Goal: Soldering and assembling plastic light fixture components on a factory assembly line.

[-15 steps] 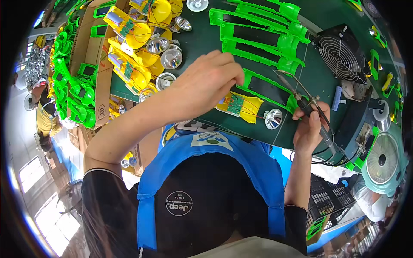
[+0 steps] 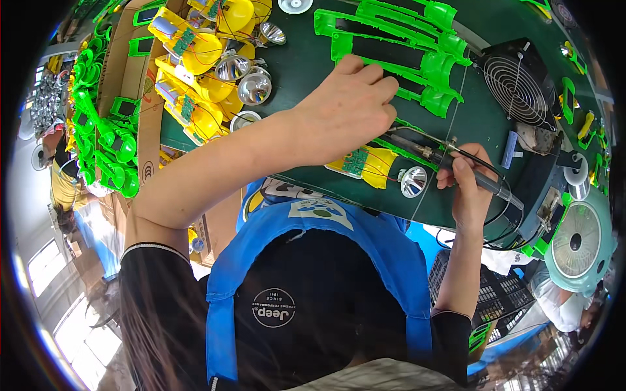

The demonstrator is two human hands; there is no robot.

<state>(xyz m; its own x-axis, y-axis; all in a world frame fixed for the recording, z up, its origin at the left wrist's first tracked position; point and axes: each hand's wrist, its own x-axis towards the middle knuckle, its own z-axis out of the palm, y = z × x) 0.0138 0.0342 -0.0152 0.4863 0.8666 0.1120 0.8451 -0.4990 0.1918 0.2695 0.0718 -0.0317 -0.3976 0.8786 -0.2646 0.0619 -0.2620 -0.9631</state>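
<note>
My right hand (image 2: 471,184) grips a soldering iron (image 2: 497,188) with a thin metal tube along it, its tip pointing left toward my other hand. Over the nearest green plastic frame (image 2: 417,156) is my left hand (image 2: 352,107), fingers curled; anything in them is hidden. Just below it, partly covered by the hand, lies a yellow lamp housing (image 2: 378,168) with a green circuit board (image 2: 355,161). Wires run from this housing to a shiny reflector cup (image 2: 413,182) at its right.
Several green frames (image 2: 440,65) lie in a row at the back. Yellow housings (image 2: 195,52) with reflectors are stacked at the left, beside a cardboard box (image 2: 151,111) of green parts. At the right stand a black fan (image 2: 515,85), a blue stick (image 2: 510,150) and a solder reel (image 2: 576,174).
My left hand has moved right and slightly down over the near green frame. The soldering iron has tilted flatter, its tip now close to the left hand.
</note>
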